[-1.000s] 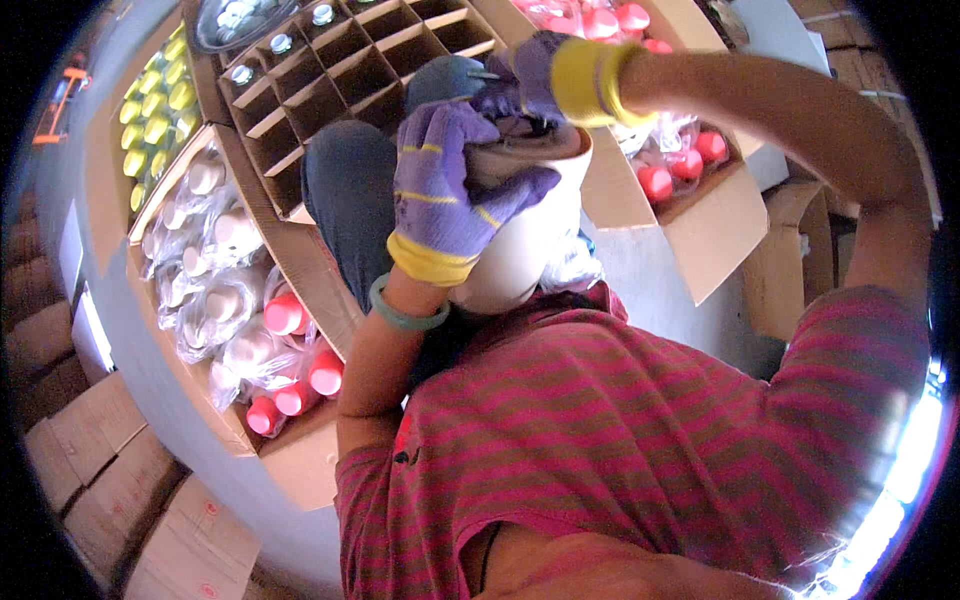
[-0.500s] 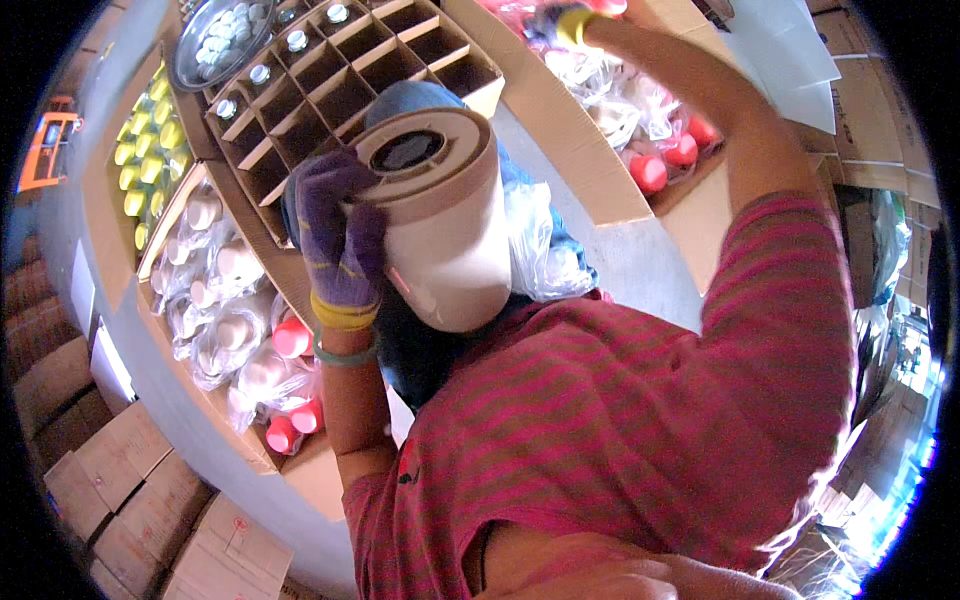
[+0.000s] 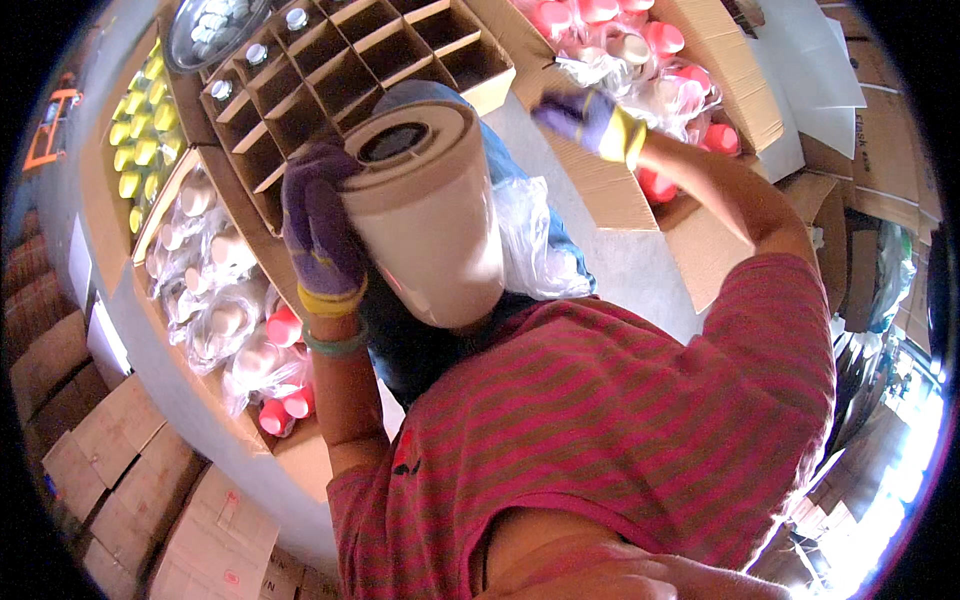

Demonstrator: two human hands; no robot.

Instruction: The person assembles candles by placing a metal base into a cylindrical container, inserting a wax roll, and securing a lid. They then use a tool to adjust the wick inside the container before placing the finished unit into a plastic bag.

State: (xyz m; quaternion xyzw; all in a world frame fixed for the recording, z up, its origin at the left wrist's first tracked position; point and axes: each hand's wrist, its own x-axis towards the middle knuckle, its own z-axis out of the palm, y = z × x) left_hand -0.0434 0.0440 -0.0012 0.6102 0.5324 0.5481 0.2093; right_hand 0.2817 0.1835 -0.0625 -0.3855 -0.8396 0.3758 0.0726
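Note:
My left hand (image 3: 322, 215), in a purple glove with a yellow cuff, grips the side of a white, slightly tapering tub-like container (image 3: 430, 235). Its flat beige end faces up and has a round dark recess. The container is tilted near my chest. My right hand (image 3: 590, 120), gloved the same way, is over the flap (image 3: 620, 195) of the right-hand cardboard box, fingers loosely stretched to the left. Nothing shows in it. Inside that box lie red-capped bottles (image 3: 663, 38) in clear plastic bags. A divided carton (image 3: 350, 80) stands beyond the container, with silver-capped bottles (image 3: 257, 54) in several cells.
On the left are a box of yellow-capped bottles (image 3: 143, 150) and an open box of bagged bottles (image 3: 228, 318). A dark bowl (image 3: 180, 45) of small pale pieces sits at the carton's far-left corner. Stacked cardboard boxes (image 3: 130, 490) line the lower left.
My right hand has come out of the red-capped bottles' box, moving nearer and slightly right to above its flap. My left hand keeps its grip on the container, which shifts slightly left.

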